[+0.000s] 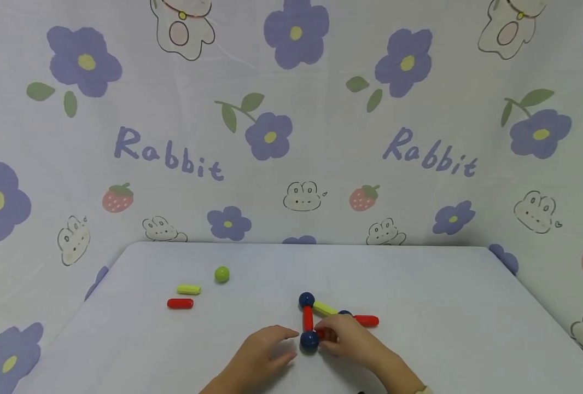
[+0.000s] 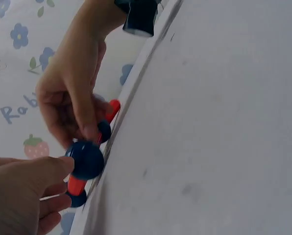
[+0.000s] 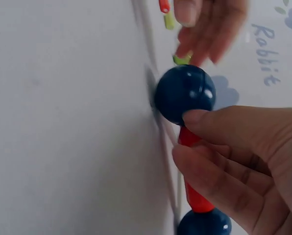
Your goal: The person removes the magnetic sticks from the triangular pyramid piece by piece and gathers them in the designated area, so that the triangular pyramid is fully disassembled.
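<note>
My right hand pinches a short red rod next to the near dark blue ball. In the right wrist view this rod runs from that ball to another blue ball. A second red rod joins the near ball to the far blue ball, from which a yellow-green rod leads to the ball partly hidden behind my right hand. One more red rod sticks out rightward there. Just left of the near ball is my left hand, thumb and fingers spread, holding nothing.
At the left of the white table lie a loose yellow-green rod and a loose red rod. A light green ball sits behind them. A patterned cloth hangs behind the table.
</note>
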A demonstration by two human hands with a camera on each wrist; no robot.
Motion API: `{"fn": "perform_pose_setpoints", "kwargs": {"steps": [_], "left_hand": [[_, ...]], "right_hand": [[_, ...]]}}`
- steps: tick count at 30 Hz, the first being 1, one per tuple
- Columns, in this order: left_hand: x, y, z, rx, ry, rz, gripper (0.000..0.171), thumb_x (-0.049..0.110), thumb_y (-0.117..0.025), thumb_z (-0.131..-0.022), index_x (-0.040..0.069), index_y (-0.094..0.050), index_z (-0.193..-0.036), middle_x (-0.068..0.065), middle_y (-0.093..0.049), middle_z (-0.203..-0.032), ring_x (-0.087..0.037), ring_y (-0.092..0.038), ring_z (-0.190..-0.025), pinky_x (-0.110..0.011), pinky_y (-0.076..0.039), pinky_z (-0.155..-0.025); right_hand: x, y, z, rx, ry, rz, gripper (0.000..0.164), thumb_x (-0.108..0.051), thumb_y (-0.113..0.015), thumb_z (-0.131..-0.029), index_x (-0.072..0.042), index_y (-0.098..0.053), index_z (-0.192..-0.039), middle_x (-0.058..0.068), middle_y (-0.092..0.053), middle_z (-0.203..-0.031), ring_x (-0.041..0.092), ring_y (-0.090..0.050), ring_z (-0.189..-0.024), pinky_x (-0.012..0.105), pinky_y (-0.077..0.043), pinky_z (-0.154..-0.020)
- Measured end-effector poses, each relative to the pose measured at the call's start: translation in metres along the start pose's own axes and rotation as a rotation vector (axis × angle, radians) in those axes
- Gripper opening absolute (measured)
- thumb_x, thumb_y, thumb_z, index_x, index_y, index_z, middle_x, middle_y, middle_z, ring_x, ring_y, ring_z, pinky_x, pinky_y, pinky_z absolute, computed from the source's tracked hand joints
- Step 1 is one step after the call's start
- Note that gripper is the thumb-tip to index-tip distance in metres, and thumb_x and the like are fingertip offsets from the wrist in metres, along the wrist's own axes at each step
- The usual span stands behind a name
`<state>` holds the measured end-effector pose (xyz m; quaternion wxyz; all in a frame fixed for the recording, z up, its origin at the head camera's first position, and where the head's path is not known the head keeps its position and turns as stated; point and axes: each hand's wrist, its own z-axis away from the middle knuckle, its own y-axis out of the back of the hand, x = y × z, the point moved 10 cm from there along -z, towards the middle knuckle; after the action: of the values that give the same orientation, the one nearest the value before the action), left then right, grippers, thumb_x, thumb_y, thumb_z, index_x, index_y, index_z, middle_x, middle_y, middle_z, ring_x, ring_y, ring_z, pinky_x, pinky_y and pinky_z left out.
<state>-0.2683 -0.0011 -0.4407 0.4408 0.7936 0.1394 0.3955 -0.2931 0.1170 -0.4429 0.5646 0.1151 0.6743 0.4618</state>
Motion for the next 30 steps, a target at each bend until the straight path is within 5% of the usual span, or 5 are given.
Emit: {"fn": "perform_pose_setpoints", "kwargs": {"steps": [7,12,23,30], "left_hand": [[0.002,-0.005,0.000,0.008,0.057,0.046,0.031,0.020,-0.069,-0.083,0.013,-0.062,-0.111,0.004,-0.067,-0.108,-0.009,-0.061,-0.101,-0.026,-0.051,-0.087],[0.005,-0.002,0.000,0.074,0.012,0.037,0.029,0.019,-0.070,-0.082,0.013,-0.063,-0.109,0.005,-0.066,-0.103,-0.007,-0.061,-0.097,-0.023,-0.051,-0.085],[0.007,-0.007,-0.003,0.117,0.048,-0.092,0.034,0.027,-0.074,-0.079,0.012,-0.062,-0.107,0.004,-0.067,-0.100,-0.007,-0.061,-0.093,-0.022,-0.051,-0.082],[0.005,-0.008,-0.002,0.102,0.081,-0.107,0.034,0.028,-0.074,-0.078,0.012,-0.062,-0.106,0.003,-0.068,-0.098,-0.005,-0.061,-0.089,-0.022,-0.052,-0.080]], "right_hand": [[-0.005,-0.006,0.000,0.018,-0.034,0.020,0.022,-0.006,-0.071,-0.079,-0.003,-0.068,-0.101,-0.004,-0.057,-0.070,0.010,-0.048,-0.063,0.018,-0.043,-0.056],[-0.010,-0.010,0.001,0.010,-0.029,0.008,0.021,-0.006,-0.071,-0.078,-0.004,-0.069,-0.099,-0.005,-0.055,-0.068,0.010,-0.048,-0.063,0.017,-0.043,-0.057],[-0.019,-0.011,0.001,-0.009,0.048,0.009,0.023,-0.004,-0.071,-0.078,-0.003,-0.069,-0.101,-0.008,-0.060,-0.073,0.004,-0.049,-0.062,0.016,-0.045,-0.058],[-0.022,-0.002,0.001,0.037,0.085,0.116,0.024,-0.008,-0.075,-0.074,-0.008,-0.070,-0.098,-0.005,-0.060,-0.093,0.011,-0.055,-0.088,0.031,-0.053,-0.085]]}}
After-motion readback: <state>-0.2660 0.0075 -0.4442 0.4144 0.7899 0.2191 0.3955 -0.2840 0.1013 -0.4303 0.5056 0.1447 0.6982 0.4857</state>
